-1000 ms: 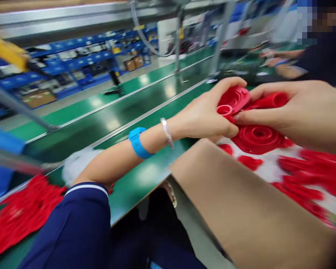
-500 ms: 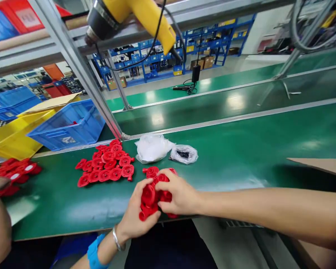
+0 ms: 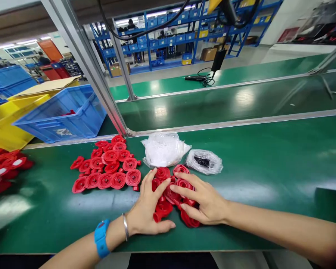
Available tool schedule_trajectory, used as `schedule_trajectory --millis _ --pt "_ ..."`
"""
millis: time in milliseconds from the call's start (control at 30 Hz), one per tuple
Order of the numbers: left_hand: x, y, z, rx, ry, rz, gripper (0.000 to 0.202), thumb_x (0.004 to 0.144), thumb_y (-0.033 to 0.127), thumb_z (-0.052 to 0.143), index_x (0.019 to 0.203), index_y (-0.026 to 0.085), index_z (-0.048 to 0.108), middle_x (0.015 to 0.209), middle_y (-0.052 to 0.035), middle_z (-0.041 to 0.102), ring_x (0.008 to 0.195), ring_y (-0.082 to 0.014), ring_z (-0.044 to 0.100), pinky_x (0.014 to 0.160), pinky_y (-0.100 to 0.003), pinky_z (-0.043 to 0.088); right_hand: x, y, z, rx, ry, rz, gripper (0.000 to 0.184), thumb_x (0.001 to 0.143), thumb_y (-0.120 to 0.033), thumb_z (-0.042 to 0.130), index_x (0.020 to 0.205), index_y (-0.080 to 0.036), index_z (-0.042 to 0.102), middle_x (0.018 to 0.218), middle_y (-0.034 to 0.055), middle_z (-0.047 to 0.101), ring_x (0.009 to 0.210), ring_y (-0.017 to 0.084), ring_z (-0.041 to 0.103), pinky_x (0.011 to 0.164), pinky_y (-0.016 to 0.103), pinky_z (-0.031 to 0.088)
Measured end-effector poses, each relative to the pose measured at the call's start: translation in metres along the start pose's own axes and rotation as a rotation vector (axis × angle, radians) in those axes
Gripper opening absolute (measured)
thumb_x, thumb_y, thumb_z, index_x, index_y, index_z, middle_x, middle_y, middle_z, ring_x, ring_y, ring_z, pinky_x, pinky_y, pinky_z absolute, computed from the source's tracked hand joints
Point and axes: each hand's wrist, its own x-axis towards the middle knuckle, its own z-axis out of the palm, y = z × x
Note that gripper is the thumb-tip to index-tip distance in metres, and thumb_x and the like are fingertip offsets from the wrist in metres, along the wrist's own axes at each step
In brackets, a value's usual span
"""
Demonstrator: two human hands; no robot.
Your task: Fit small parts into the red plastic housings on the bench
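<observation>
At far left, a cluster of red pieces (image 3: 5,170) shows white round patches (image 3: 17,162). Next, red discs (image 3: 110,157), glossy and ringed, some with a stubby spout, lie in loose rows on the green table (image 3: 254,164). The label (image 3: 64,132) on the blue bin (image 3: 84,123) behind is unreadable. The left hand (image 3: 145,209) edges a similar red pile (image 3: 164,210) before the person, fingers spread, thumb outstretched; the right hand (image 3: 208,200) reaches over it, fingers parted and slightly bent.
</observation>
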Motion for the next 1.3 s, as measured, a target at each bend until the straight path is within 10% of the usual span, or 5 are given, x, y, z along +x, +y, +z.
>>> schedule_trajectory --millis 333,833,1000,1133,1300 --pt "0.009 -0.029 -0.016 -0.059 -0.027 0.048 0.155 0.034 0.081 0.074 0.152 0.021 -0.007 0.157 -0.0244 0.003 0.143 -0.0484 0.009 0.112 -0.067 0.019 0.011 0.026 0.015 0.058 0.042 -0.015 0.062 0.079 -0.025 0.055 0.140 -0.024 0.042 0.144 0.0167 0.032 0.126 0.037 0.040 0.097 0.060 0.039" --pt "0.006 -0.088 -0.055 0.037 -0.067 -0.137 0.158 0.031 0.083 0.070 0.153 0.016 -0.005 0.158 -0.0278 0.002 0.143 -0.0495 0.010 0.112 -0.066 0.016 0.025 0.031 0.014 0.044 0.019 0.101 0.071 0.078 -0.037 0.055 0.144 -0.021 0.033 0.144 0.0175 0.036 0.123 0.038 0.044 0.097 0.056 0.041" --pt "0.010 -0.077 -0.061 -0.004 0.044 -0.110 0.110 0.072 0.080 0.049 0.153 0.018 0.008 0.156 -0.0202 0.019 0.142 -0.0389 0.023 0.114 -0.056 0.023 0.026 0.030 -0.017 -0.070 0.007 0.093 0.066 0.081 -0.043 0.053 0.140 -0.018 0.040 0.142 0.0182 0.043 0.121 0.036 0.050 0.097 0.051 0.043" --pt "0.057 -0.052 -0.064 0.125 0.231 -0.143 0.050 0.094 0.042 0.044 0.137 0.018 0.045 0.131 -0.0138 0.053 0.121 -0.0271 0.047 0.104 -0.045 0.038 0.029 0.050 -0.057 -0.216 0.022 0.348 0.024 0.086 -0.032 0.045 0.095 -0.023 0.065 0.096 0.0095 0.069 0.086 0.025 0.065 0.078 0.039 0.050" --pt "0.130 -0.046 -0.056 0.451 -0.020 -0.186 0.025 0.084 0.027 0.057 0.101 0.015 0.071 0.101 -0.0147 0.067 0.103 -0.0329 0.053 0.088 -0.048 0.040 0.033 0.082 -0.073 -0.511 -0.507 0.762 0.027 0.085 -0.028 0.045 0.083 -0.021 0.071 0.088 0.0075 0.068 0.072 0.023 0.065 0.061 0.032 0.045"
